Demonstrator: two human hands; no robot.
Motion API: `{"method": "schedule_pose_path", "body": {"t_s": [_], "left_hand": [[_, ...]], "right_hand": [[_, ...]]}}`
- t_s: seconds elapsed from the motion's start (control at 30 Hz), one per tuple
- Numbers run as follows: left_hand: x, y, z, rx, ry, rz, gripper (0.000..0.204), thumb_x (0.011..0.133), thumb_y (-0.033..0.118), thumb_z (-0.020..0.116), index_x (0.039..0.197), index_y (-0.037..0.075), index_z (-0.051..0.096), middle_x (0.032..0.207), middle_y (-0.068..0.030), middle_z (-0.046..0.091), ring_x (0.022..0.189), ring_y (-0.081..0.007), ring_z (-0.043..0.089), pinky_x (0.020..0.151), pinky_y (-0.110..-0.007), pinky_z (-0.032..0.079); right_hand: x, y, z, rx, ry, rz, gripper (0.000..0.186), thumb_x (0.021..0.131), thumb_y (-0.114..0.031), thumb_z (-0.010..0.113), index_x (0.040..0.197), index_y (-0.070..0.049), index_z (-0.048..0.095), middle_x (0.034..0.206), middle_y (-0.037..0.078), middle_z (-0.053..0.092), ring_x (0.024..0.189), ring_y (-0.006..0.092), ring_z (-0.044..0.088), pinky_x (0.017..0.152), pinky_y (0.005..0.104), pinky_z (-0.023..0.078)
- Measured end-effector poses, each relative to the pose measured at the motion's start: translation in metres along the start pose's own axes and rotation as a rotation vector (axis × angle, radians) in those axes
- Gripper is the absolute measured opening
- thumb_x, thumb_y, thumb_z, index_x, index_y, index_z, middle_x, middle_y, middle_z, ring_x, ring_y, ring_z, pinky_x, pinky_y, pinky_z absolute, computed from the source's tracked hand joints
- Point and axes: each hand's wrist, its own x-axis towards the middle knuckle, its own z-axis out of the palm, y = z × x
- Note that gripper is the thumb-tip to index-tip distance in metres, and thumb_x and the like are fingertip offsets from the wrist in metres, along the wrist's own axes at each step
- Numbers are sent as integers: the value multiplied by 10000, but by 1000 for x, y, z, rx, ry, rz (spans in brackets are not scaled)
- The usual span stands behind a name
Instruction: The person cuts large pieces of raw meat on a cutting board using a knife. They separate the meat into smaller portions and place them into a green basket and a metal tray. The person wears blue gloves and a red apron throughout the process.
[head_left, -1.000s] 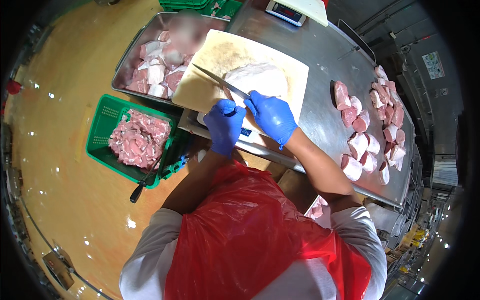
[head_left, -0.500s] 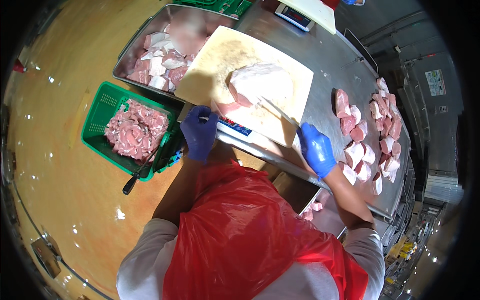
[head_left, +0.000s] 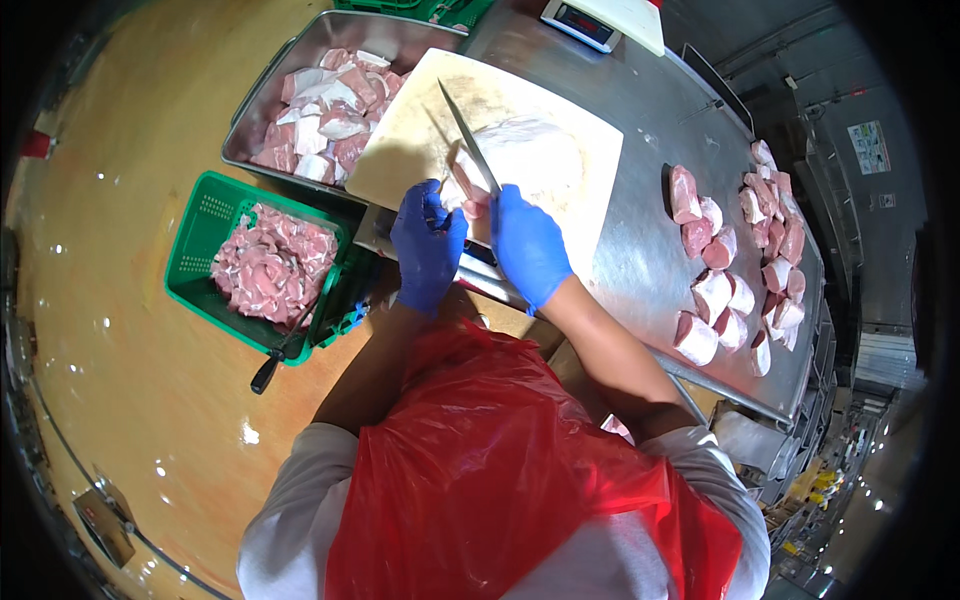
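Observation:
In my right hand (head_left: pixel 522 240), a long knife (head_left: pixel 469 136) is gripped with its blade angled up and left along a pale block of pork (head_left: pixel 535 160) on the cream cutting board (head_left: pixel 590 150). My left hand (head_left: pixel 426 240), in a blue glove like the right, has curled fingers at the near-left of the block, beside a pink cut edge; what they hold, if anything, is hidden. Under the board's near edge, part of a scale shows between my hands.
A steel tray of pork chunks (head_left: pixel 238 135) stands behind-left; a green basket of trimmings (head_left: pixel 185 260), a black-handled tool (head_left: pixel 265 372) across its rim, sits nearer. Pork pieces (head_left: pixel 712 300) lie right on the steel table (head_left: pixel 650 300); a second scale (head_left: pixel 582 26) stands at the back.
Half a second ago my right hand was low at the board's right corner; it has moved up-left, the blade now upright along the block's left. My left hand has moved up-right toward the meat.

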Motion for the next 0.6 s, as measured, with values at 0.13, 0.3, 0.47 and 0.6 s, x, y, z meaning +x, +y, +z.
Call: {"method": "schedule_pose_path", "body": {"t_s": [0.13, 0.3, 0.47, 0.6], "left_hand": [[7, -19, -6, 188, 56, 207, 265, 864, 27, 706, 1116, 11, 623, 848, -74, 633, 768, -183, 630, 702, -316, 521], [13, -12, -2, 58, 120, 270, 285, 885, 50, 727, 1140, -4, 611, 934, -135, 631, 768, -256, 640, 701, -343, 530], [35, 8, 14, 176, 108, 346, 468, 820, 150, 831, 1190, 9, 581, 988, -175, 603, 697, -271, 622, 631, -350, 527], [44, -14, 24, -195, 24, 7, 259, 802, 109, 780, 969, 3, 613, 789, -146, 627, 621, -235, 616, 598, -355, 526]], "right_hand": [[-56, 31, 12, -111, -202, 153, 165, 999, -158, 498, 1051, -6, 464, 797, 287, 667, 714, 494, 658, 630, 584, 516], [-113, 56, -44, -209, -439, 78, 144, 987, -138, 505, 1038, -6, 482, 843, 292, 677, 742, 470, 677, 650, 566, 534], [-120, 40, -77, -95, -298, 154, 169, 1002, -159, 560, 985, -5, 491, 741, 301, 636, 690, 504, 633, 600, 577, 489], [-81, 14, -63, 41, -110, 163, 182, 1003, -151, 579, 982, 10, 497, 737, 318, 617, 703, 519, 617, 582, 587, 457]]}}
